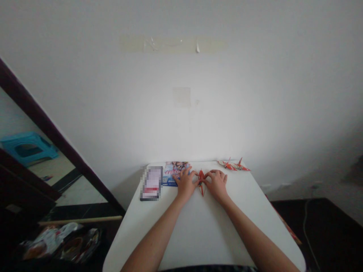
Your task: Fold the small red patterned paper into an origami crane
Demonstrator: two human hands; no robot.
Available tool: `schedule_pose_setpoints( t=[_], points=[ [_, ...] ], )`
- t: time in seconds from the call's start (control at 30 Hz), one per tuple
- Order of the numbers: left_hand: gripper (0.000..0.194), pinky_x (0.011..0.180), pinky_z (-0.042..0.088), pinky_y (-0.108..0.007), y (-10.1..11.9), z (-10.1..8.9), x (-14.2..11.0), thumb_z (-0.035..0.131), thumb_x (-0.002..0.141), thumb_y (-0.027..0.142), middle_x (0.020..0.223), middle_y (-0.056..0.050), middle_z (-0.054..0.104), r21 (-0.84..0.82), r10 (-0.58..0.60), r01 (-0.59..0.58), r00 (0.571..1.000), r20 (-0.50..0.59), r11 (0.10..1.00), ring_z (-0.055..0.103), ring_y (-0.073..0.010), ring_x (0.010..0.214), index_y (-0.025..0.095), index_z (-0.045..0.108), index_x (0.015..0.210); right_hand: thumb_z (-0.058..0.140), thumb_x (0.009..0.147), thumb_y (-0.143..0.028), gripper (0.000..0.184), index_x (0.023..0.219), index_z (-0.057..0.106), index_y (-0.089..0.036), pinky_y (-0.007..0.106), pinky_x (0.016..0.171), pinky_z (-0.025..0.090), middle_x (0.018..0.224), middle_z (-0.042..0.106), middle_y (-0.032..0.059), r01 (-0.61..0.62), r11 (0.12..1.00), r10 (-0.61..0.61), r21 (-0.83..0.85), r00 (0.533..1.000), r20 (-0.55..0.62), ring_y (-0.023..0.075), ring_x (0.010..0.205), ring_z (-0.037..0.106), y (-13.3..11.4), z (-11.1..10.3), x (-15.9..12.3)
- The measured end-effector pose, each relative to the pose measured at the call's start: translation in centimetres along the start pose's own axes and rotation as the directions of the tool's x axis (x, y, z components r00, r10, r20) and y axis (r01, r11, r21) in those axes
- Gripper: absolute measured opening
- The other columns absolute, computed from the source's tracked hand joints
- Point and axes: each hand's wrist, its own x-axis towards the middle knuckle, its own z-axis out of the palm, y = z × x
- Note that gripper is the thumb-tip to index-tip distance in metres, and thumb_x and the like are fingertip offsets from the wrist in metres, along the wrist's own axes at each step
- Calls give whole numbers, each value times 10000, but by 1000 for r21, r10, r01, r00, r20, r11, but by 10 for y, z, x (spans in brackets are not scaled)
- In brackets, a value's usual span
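Observation:
Between my two hands is a small red folded paper piece (201, 175), long and narrow, with a pointed tip toward me. My left hand (185, 184) pinches its left side with thumb and forefinger, the other fingers spread over a printed leaflet (170, 182). From the right, my right hand (217, 184) pinches the same paper, its remaining fingers curled. The fingertips cover part of the folds. At the back right of the table lie red and white origami cranes (234, 165), apart from my hands.
A phone (151, 183) with a blurred screen lies on the left of the white table (195, 234). The wall (181, 128) stands right behind the table. On the floor at left are bags (62, 241); a blue stool (28, 147) shows beyond the dark frame.

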Motion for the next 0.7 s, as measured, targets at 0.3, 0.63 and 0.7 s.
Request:
schedule_pose_setpoints(
  t=[0.3, 0.63, 0.7],
  points=[
    [108, 1138, 80, -823, 2, -5, 1, 711, 864, 415, 1541, 28, 515, -36, -16, 17, 1000, 17, 999, 370, -360, 1443, 347, 794, 851, 708, 869, -442, 170, 991, 782, -350, 647, 1176, 158, 1320, 574, 63, -20, 999, 19, 31, 1000, 5, 318, 1360, 372, 2, -1, 1],
    [96, 1134, 90, -833, 3, -6, 1, 730, 851, 402, 1526, 44, 531, -34, 16, -16, 1000, 8, 999, 379, -376, 1433, 381, 789, 923, 722, 861, -455, 163, 973, 797, -364, 609, 1184, 156, 1301, 578, 64, -12, 998, 15, 65, 999, -38, 314, 1344, 382, 3, -2, -1],
    [103, 1139, 91, -828, 4, -6, 0, 719, 859, 400, 1534, 33, 525, -29, 24, -24, 1000, 6, 999, 379, -379, 1433, 364, 795, 919, 730, 854, -463, 164, 965, 801, -364, 595, 1183, 160, 1302, 573, 67, -16, 998, 20, 67, 999, -45, 315, 1345, 378, 2, -3, -2]
  ],
)
